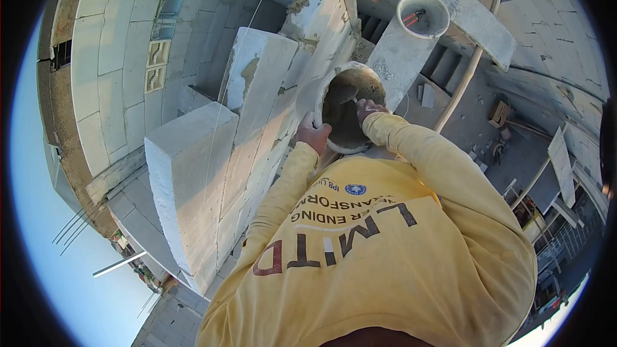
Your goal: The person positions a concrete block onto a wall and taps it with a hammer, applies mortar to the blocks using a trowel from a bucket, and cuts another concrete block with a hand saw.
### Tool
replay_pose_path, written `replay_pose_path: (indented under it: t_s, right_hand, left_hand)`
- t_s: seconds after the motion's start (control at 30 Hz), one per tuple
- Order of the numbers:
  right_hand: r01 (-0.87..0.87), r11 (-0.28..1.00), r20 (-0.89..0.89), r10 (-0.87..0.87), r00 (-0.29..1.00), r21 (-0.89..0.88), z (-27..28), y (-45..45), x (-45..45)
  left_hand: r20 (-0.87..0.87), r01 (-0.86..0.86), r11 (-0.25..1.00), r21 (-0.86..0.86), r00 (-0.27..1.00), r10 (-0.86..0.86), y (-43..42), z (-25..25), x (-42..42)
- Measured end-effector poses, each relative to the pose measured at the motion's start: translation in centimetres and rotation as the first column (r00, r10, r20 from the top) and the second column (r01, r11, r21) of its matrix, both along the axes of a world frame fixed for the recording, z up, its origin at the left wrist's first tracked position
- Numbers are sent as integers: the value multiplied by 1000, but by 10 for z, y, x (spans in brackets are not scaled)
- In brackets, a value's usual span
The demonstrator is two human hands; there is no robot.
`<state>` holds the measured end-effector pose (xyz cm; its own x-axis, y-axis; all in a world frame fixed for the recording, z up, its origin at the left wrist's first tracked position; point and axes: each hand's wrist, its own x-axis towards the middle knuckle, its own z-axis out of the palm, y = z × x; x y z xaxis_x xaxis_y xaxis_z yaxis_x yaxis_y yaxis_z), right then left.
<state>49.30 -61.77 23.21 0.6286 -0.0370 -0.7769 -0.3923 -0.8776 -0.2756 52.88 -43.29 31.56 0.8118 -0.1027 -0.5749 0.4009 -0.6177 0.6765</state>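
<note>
A round bucket (pixel 319 104) with grey mortar inside stands in front of my chest, its rim crusted. My left hand (pixel 313 133) grips the bucket's left rim, with the thumb toward the inside. At the right side of the opening, my right hand (pixel 369 109) is closed round the handle of a trowel (pixel 342 93), whose blade is in the bucket. To the left runs a wall of pale blocks (pixel 193 130), its top stepped, with a thin string stretched along it.
A second bucket (pixel 400 14) with a red-handled tool (pixel 414 18) in it stands on a grey plank (pixel 402 51) ahead. A wooden pole (pixel 459 90) slants at the right. Far below on the right lies a floor (pixel 450 125) with debris.
</note>
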Motion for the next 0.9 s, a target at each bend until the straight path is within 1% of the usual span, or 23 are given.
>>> replay_pose_path:
  t_s: [0.03,0.07,0.1,0.13,0.2,0.3,0.33,0.4,0.43,0.5,0.53,0.57,0.6,0.67,0.7,0.73,0.83,0.87,0.9]
  right_hand:
    - [-108,987,24,112,993,-121,-12,12,-8]
    - [-210,946,34,225,974,-247,-34,26,-18]
    - [-280,906,17,300,954,-317,-38,29,-22]
    - [-333,904,-13,342,940,-267,-41,28,-28]
    - [-387,917,-50,384,922,-92,-37,19,-33]
    - [-382,901,-94,407,909,206,-16,0,-28]
    - [-344,886,-111,393,913,310,-9,-7,-23]
    - [-233,824,-179,370,912,517,-2,-13,-9]
    - [-133,778,-238,344,908,614,-4,-13,-2]
    - [141,645,-416,296,860,751,-7,-12,11]
    - [301,567,-522,279,806,767,-7,-11,16]
    - [451,486,-619,271,737,749,-6,-13,18]
    - [609,396,-722,278,634,687,1,-19,19]
    - [776,185,-795,212,568,603,14,-33,9]
    - [835,70,-830,184,526,545,21,-40,4]
    - [822,-6,-812,156,563,569,29,-46,0]
    - [802,-102,-798,91,596,588,46,-69,-5]
    - [790,-55,-791,4,611,610,52,-77,-6]
    - [745,-43,-746,-54,663,665,59,-83,-4]
  left_hand:
    - [5,26,1000,1,1000,-26,-5,9,3]
    - [14,44,999,-16,999,-44,-6,6,5]
    - [17,57,998,-35,998,-57,-7,5,4]
    - [19,68,996,-50,998,-67,-7,4,2]
    - [-5,79,994,-78,997,-79,-6,8,4]
    - [-19,89,986,-142,996,-93,1,-1,2]
    - [-16,97,981,-167,995,-101,3,-3,3]
    - [-1,60,976,-211,998,-62,6,-3,0]
    - [6,43,972,-230,999,-42,8,-2,-1]
    - [-63,-47,953,-300,998,29,18,-6,-6]
    - [-96,-92,939,-332,993,63,24,-10,-7]
    - [-98,-117,940,-320,991,90,28,-15,-8]
    - [-99,-146,940,-307,988,121,34,-20,-10]
    - [-114,-215,934,-285,975,190,44,-25,-14]
    - [-128,-249,927,-280,967,221,47,-26,-16]
    - [-139,-278,919,-280,959,248,48,-27,-15]
    - [-232,-514,760,-398,858,459,41,-34,-18]
    - [-259,-548,749,-371,836,483,43,-39,-19]
    - [-283,-581,737,-345,813,508,47,-46,-21]
